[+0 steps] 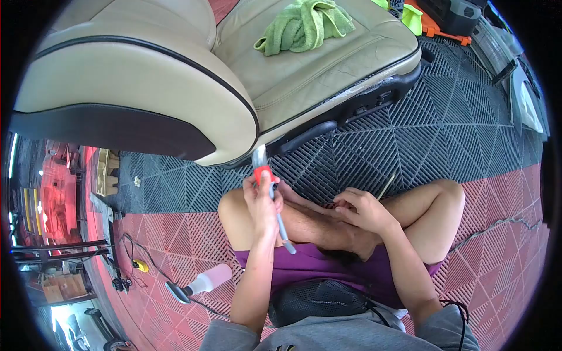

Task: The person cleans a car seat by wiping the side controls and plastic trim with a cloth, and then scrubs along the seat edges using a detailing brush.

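Observation:
My left hand (pixel 261 202) is closed around a brush (pixel 264 175) with a red collar and a grey handle. The pale bristles point up at the lower edge of a beige leather car seat (pixel 316 88), near where backrest and cushion meet; whether they touch it is hard to tell. Over my crossed legs, my right hand (pixel 363 210) has curled fingers around something I cannot make out; a thin pale stick (pixel 387 186) shows just beyond it. A crumpled green towel (pixel 305 28) lies on the seat cushion.
A spray bottle (pixel 209 278) with pink liquid lies on the red floor tiles at lower left, by a black cable. A yellow object (pixel 140 265) and a cardboard tray (pixel 108 172) are further left. An orange and black case (pixel 453 17) stands at the upper right.

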A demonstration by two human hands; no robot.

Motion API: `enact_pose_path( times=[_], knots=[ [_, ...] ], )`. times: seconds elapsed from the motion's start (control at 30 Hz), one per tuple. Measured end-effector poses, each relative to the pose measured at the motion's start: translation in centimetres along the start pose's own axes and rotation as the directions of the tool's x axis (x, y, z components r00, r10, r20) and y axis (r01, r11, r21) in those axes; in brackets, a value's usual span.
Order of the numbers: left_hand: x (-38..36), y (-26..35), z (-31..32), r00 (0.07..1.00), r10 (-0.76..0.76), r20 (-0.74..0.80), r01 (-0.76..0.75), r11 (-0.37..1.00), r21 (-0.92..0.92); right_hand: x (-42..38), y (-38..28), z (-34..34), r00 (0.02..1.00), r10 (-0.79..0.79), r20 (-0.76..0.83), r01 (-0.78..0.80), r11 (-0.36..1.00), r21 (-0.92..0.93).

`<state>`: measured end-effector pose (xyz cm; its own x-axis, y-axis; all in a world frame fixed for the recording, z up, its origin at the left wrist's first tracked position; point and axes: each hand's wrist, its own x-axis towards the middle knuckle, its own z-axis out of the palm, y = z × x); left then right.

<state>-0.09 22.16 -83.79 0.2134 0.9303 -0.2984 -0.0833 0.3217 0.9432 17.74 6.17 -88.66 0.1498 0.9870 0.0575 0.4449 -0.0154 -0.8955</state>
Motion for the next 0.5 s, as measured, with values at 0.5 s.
enact_pose_path(
  times=[0.5],
  knots=[
    [-0.7, 2.2, -0.4, 1.000, 0.019, -0.004, -0.019, 0.997, 0.077, 0.3, 1.0, 0.0, 0.999, 0.034, -0.013, -0.034, 0.999, 0.015]
  ],
)
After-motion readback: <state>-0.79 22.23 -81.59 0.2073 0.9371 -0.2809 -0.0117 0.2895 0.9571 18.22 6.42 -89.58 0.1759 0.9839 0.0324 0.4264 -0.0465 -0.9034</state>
